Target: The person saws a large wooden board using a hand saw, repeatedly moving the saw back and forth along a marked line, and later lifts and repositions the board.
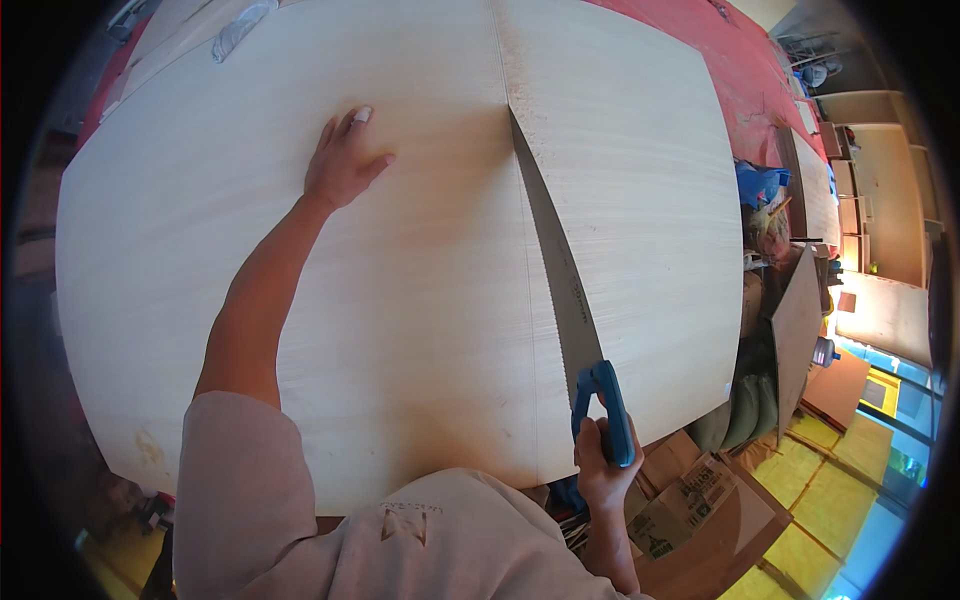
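A large pale wooden board [420, 300] lies flat before me, with a thin straight line running along it from far to near. My right hand [604, 470] is wrapped round the blue handle of a handsaw [565, 275]. The saw's grey toothed blade slants away from me, and its far tip meets the line, where a cut runs on to the far edge. Sawdust is scattered beside that cut. Left of the blade, my left hand [345, 165] rests on the board with its fingers spread, a white wrap round one fingertip.
Red sheeting [735, 100] shows beyond the board at the far right. A clear plastic piece [240, 32] lies at the far left. On the right are a blue bag [762, 185], leaning panels [797, 330] and a cardboard box [690, 510] near my right forearm. Wooden shelving [885, 190] stands farther right.
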`<act>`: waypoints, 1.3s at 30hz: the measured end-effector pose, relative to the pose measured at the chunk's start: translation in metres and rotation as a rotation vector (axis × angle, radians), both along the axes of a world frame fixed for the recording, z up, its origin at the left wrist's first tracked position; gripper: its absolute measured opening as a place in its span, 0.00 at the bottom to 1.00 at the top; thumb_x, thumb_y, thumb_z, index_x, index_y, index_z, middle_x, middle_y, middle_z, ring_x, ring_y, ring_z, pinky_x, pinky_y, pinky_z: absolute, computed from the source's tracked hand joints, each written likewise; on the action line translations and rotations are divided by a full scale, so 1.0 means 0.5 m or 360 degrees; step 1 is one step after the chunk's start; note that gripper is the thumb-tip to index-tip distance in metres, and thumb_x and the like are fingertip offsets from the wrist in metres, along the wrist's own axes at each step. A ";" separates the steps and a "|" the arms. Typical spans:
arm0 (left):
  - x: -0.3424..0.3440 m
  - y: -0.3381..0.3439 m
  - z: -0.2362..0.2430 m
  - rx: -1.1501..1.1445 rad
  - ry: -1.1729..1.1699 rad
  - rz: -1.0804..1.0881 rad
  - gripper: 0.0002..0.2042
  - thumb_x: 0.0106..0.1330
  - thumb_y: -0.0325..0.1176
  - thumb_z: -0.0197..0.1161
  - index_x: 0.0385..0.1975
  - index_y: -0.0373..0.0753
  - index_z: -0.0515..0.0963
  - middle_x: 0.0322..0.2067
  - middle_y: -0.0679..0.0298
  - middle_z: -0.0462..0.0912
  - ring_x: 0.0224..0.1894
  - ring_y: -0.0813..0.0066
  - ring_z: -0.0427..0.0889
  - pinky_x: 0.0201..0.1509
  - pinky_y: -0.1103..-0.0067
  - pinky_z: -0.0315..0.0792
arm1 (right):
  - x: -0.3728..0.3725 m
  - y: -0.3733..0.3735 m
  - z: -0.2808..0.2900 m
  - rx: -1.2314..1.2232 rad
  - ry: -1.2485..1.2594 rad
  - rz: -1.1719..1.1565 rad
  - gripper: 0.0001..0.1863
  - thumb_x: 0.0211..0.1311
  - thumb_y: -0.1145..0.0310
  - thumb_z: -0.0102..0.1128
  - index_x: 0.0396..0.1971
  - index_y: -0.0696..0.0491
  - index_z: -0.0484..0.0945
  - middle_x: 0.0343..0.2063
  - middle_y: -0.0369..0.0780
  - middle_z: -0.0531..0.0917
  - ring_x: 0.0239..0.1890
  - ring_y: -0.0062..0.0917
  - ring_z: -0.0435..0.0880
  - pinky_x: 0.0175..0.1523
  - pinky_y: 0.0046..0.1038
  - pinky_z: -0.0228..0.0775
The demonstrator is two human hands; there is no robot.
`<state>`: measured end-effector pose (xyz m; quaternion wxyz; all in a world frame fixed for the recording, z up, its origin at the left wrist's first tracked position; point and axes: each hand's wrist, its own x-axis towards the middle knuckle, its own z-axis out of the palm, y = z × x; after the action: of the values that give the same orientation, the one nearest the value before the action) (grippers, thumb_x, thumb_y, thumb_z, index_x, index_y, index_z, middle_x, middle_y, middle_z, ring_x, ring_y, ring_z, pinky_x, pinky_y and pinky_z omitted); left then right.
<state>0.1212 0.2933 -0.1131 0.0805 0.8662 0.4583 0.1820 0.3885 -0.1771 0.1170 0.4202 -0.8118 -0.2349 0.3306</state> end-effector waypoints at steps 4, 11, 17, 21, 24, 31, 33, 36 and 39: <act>-0.028 -0.006 0.009 0.0024 -0.0004 0.0010 0.42 0.75 0.57 0.69 0.80 0.36 0.62 0.77 0.50 0.70 0.80 0.53 0.66 0.88 0.58 0.53 | 0.026 0.197 -0.138 0.0188 -0.0223 0.0258 0.08 0.77 0.75 0.66 0.50 0.61 0.84 0.20 0.28 0.77 0.25 0.10 0.76 0.30 0.21 0.67; 0.001 -0.002 0.028 -0.0038 -0.0041 -0.0010 0.43 0.74 0.56 0.71 0.80 0.35 0.62 0.76 0.46 0.71 0.79 0.47 0.66 0.87 0.56 0.56 | 0.096 0.677 -0.319 0.0466 -0.0182 0.0294 0.08 0.71 0.73 0.63 0.45 0.62 0.83 0.21 0.37 0.80 0.23 0.18 0.76 0.31 0.31 0.71; 0.024 0.009 -0.001 -0.0018 -0.0020 -0.0037 0.44 0.74 0.56 0.70 0.80 0.34 0.61 0.76 0.46 0.71 0.80 0.47 0.66 0.87 0.55 0.53 | 0.127 0.677 -0.312 0.0450 -0.0335 0.0312 0.14 0.69 0.68 0.64 0.46 0.63 0.84 0.22 0.43 0.82 0.26 0.27 0.79 0.36 0.35 0.75; -0.024 0.012 0.004 -0.0003 0.0070 0.0009 0.44 0.73 0.56 0.70 0.80 0.34 0.61 0.77 0.48 0.69 0.81 0.52 0.65 0.89 0.57 0.50 | 0.079 0.684 -0.283 0.0520 -0.0147 0.0316 0.25 0.72 0.58 0.70 0.58 0.62 0.84 0.24 0.42 0.83 0.28 0.26 0.80 0.39 0.34 0.76; 0.010 0.003 0.019 -0.0047 0.0064 -0.0021 0.44 0.74 0.56 0.70 0.80 0.34 0.61 0.78 0.48 0.69 0.81 0.51 0.65 0.89 0.57 0.50 | 0.109 0.662 -0.283 0.0543 -0.0047 0.0363 0.35 0.75 0.45 0.70 0.66 0.61 0.80 0.24 0.41 0.82 0.28 0.27 0.80 0.40 0.33 0.76; 0.035 -0.017 0.014 -0.0049 0.0335 0.0030 0.41 0.82 0.58 0.58 0.82 0.35 0.58 0.82 0.48 0.63 0.84 0.48 0.58 0.88 0.52 0.48 | 0.132 0.630 -0.314 0.0686 0.0070 0.0530 0.45 0.79 0.35 0.61 0.75 0.61 0.70 0.27 0.47 0.87 0.32 0.39 0.88 0.41 0.37 0.80; 0.037 -0.022 0.003 -0.0007 0.0441 0.0050 0.40 0.83 0.59 0.54 0.83 0.36 0.57 0.82 0.48 0.62 0.84 0.46 0.57 0.87 0.49 0.49 | 0.133 0.634 -0.317 0.0660 -0.0062 0.0565 0.45 0.79 0.35 0.59 0.75 0.62 0.70 0.30 0.50 0.89 0.34 0.46 0.91 0.42 0.41 0.81; 0.040 -0.024 -0.015 -0.0010 0.0543 0.0216 0.39 0.84 0.58 0.52 0.83 0.35 0.56 0.82 0.47 0.61 0.84 0.43 0.58 0.85 0.46 0.52 | 0.114 0.654 -0.308 0.0649 -0.0106 0.0595 0.43 0.81 0.36 0.57 0.70 0.64 0.72 0.31 0.53 0.88 0.35 0.51 0.91 0.42 0.43 0.81; 0.071 -0.010 -0.009 -0.0192 0.0544 0.0466 0.42 0.82 0.59 0.55 0.84 0.34 0.54 0.82 0.45 0.62 0.84 0.43 0.58 0.84 0.46 0.54 | 0.108 0.689 -0.261 0.0487 -0.0054 0.0654 0.41 0.81 0.35 0.56 0.62 0.65 0.76 0.35 0.57 0.89 0.40 0.56 0.90 0.46 0.48 0.82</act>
<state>0.1568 0.2882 -0.1178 0.0263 0.8024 0.5961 0.0147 0.4425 0.1671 -0.0135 0.4583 -0.6794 -0.4492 0.3558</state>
